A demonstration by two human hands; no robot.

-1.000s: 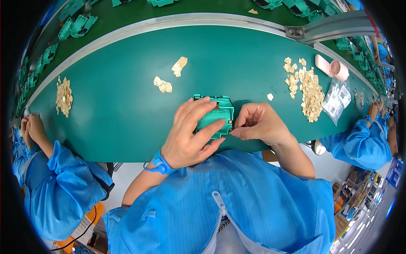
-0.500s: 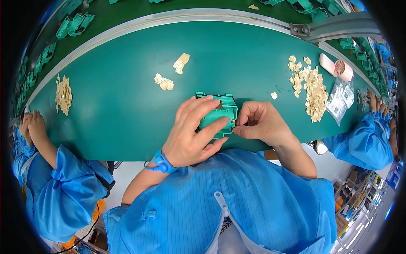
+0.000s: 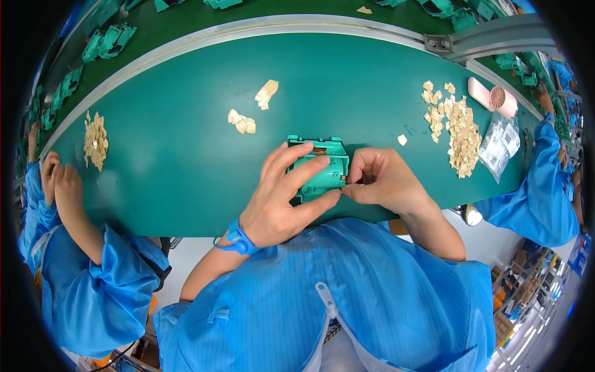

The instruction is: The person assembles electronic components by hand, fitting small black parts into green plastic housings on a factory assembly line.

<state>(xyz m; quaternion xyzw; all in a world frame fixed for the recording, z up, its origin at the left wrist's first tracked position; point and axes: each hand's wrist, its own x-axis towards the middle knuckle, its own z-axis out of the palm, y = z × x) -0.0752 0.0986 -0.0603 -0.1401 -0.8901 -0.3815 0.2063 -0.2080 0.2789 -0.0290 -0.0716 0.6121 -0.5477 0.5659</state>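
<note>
A green plastic housing (image 3: 331, 172) with an open, ribbed inside lies on the green table in front of me. My left hand (image 3: 276, 195), with a blue strap (image 3: 237, 239) on its wrist, spreads across the left side and front of the housing and grips it. At the right edge, by a small brassy part (image 3: 343, 178), my right hand (image 3: 387, 180) is closed in a pinch. Whatever sits between its thumb and forefinger is too small and hidden to make out.
Cream paper pieces lie in a right-hand pile (image 3: 463, 146), a left-hand pile (image 3: 95, 141) and two small clusters (image 3: 242, 121) ahead. A pink handheld fan (image 3: 501, 101) and a clear plastic bag (image 3: 498, 146) lie far right. Co-workers in blue sit either side. Beyond the metal rail (image 3: 297, 22) stand more green housings (image 3: 116, 40).
My left fingers have shifted on the housing, the thumb reaching its front right corner. My right hand keeps its pinch. The co-worker at right has stretched an arm toward the far line.
</note>
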